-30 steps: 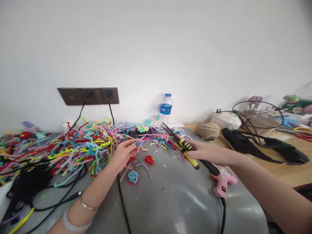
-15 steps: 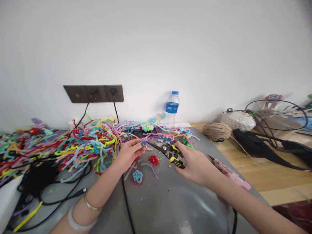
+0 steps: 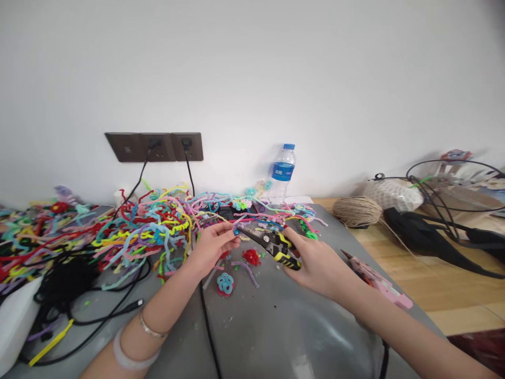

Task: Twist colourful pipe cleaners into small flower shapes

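Observation:
Pinched in my left hand is a small pipe cleaner piece, mostly hidden by the fingertips, with a blue spot showing there. My right hand grips the black-and-yellow handles of wire-cutting pliers, whose jaws point left and reach the left fingertips. Whether the jaws touch the piece I cannot tell. Below on the grey table lie a light blue pipe cleaner flower with red under it, a red curled piece and a loose purple pipe cleaner.
A tangled heap of coloured pipe cleaners covers the back left. A water bottle stands against the wall. To the right are a twine ball, a pink glue gun and black straps. Black cables cross the table.
The view has shifted slightly, so everything sits a little differently in the picture. The purple at my left fingertips shows less now. Both hands keep nearly the same pose around the pliers' tips.

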The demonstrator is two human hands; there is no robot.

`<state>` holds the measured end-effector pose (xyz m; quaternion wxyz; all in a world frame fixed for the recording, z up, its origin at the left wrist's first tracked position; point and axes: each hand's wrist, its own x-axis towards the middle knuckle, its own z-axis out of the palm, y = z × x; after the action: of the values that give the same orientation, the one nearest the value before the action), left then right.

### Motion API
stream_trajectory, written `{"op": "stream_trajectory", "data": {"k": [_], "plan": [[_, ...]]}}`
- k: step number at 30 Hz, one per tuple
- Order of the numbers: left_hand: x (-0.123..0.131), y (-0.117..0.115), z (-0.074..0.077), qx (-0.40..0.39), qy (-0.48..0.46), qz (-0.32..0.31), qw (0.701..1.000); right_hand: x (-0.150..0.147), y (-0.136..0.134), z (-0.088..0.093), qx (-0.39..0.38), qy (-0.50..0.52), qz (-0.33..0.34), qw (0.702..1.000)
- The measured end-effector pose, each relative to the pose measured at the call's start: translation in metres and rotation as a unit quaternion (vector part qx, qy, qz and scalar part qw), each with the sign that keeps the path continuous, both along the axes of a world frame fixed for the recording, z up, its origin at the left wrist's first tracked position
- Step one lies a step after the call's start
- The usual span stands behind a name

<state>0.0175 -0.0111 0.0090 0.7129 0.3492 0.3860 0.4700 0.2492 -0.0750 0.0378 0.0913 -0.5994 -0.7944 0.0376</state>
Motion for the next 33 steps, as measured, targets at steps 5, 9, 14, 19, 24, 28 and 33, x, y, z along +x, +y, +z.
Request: {"op": "stream_trajectory", "data": {"k": [5, 9, 14, 19, 24, 28, 33], "plan": [[-0.0001, 0.0001, 0.0011, 0.025, 0.025, 0.0, 0.999, 0.0015, 0.0008, 0.0035, 0.001, -0.005, 0.012, 1.0], [-0.0005, -0.0009, 0.0029, 0.037, 0.046, -0.003, 0.998, 0.0046, 0.0003, 0.0035, 0.002, -0.021, 0.014, 1.0], [0.0, -0.0015, 0.0029, 0.038, 0.048, -0.011, 0.998, 0.0065, 0.0001, 0.0008, 0.003, -0.02, 0.029, 0.999], [-0.0002, -0.0022, 0.0016, 0.039, 0.045, -0.017, 0.998, 0.0059, 0.0004, -0.0011, -0.008, -0.016, 0.023, 1.0], [-0.0007, 0.0001, 0.0011, 0.035, 0.048, -0.014, 0.998, 0.0058, 0.0018, 0.0005, -0.016, 0.014, -0.014, 1.0], [-0.0006, 0.0012, 0.0009, 0.029, 0.041, -0.014, 0.999, 0.0061, 0.0023, 0.0027, -0.025, 0.027, -0.029, 0.999], [-0.0001, -0.0001, 0.0012, 0.018, 0.023, -0.005, 1.0, 0.0048, 0.0052, 0.0019, -0.058, 0.018, -0.068, 0.996]]}}
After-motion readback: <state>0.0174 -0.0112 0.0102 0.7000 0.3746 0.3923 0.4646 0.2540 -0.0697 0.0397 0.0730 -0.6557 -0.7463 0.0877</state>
